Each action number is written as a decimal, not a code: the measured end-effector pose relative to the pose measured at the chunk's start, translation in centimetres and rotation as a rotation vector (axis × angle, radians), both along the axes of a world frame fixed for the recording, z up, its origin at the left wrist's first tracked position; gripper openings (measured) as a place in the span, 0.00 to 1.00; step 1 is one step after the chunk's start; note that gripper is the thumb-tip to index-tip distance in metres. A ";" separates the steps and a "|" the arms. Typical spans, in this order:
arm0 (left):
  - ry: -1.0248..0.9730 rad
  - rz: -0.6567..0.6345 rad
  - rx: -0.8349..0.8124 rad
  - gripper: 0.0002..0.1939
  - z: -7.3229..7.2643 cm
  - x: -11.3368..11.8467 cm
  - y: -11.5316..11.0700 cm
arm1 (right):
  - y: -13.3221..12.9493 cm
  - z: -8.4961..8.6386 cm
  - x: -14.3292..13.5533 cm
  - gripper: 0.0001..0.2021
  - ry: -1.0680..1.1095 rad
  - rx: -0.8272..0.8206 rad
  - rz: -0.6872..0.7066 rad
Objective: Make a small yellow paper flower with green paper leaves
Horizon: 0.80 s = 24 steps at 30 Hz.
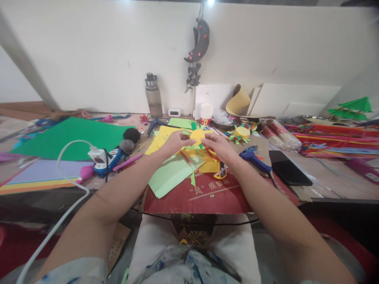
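Between my two hands is a round yellow paper disc (pixel 197 137) with green strips at its edge, held above a red board (pixel 201 197). My left hand (pixel 177 141) pinches its left side. On the right side, my right hand (pixel 218 145) grips the disc with its fingertips. Beneath them lie yellow paper (pixel 161 138) and light green sheets (pixel 170 177). Scissors with orange handles (pixel 220 173) rest near my right wrist, partly hidden by it. A similar yellow disc with green strips (pixel 242 132) sits behind my right hand.
A blue glue gun (pixel 254 157) and a black phone (pixel 290 167) lie at right, beside bundled pipe cleaners (pixel 334 138). On the left are a green sheet (pixel 71 138), a power strip (pixel 108 161) and a white cable (pixel 59 219). A bottle (pixel 154 96) and paper cup (pixel 206 114) stand behind.
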<state>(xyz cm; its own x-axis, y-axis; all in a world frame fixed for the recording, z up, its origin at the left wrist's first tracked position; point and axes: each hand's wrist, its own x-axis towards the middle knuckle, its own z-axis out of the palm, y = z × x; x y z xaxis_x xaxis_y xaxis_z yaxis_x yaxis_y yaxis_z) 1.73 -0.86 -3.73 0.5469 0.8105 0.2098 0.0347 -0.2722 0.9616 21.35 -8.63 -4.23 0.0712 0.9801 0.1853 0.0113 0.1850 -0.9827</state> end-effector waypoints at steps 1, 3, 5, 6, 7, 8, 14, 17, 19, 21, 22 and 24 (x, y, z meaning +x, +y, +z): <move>-0.007 0.002 0.002 0.23 0.1 0.0 0.0 | 0.0 0.0 0.0 0.20 -0.010 0.002 -0.007; -0.013 0.003 0.007 0.23 0.1 0.0 -0.1 | 0.0 0.0 0.0 0.21 -0.026 0.006 -0.015; -0.005 -0.001 0.017 0.23 0.0 0.0 0.0 | 0.0 0.0 0.0 0.21 -0.032 0.012 -0.015; 0.004 -0.003 0.023 0.23 -0.1 0.0 0.0 | 0.0 -0.1 0.1 0.21 -0.031 0.014 -0.015; 0.013 -0.005 0.031 0.24 -0.1 0.0 0.1 | 0.0 -0.1 0.1 0.21 -0.029 0.014 -0.019; 0.024 -0.006 0.039 0.24 -0.2 0.0 0.2 | 0.1 -0.1 0.1 0.21 -0.028 0.013 -0.027; 0.054 -0.035 0.059 0.27 -0.4 0.1 0.4 | 0.3 -0.1 0.4 0.20 0.022 0.061 -0.119; 0.043 -0.055 0.067 0.28 -0.4 0.1 0.4 | 0.5 -0.2 0.6 0.21 0.071 0.057 -0.136; 0.039 -0.044 0.072 0.28 -0.4 0.1 0.4 | 0.6 -0.4 0.6 0.22 0.067 0.049 -0.128; 0.033 -0.027 0.077 0.27 -0.4 0.1 0.4 | 0.7 -0.5 0.7 0.23 0.048 0.050 -0.122; 0.028 -0.020 0.081 0.27 -0.5 0.1 0.4 | 0.7 -0.5 0.6 0.23 0.039 0.050 -0.121; 0.013 -0.016 0.085 0.25 -0.4 0.1 0.4 | 0.7 -0.5 0.6 0.23 0.024 0.052 -0.118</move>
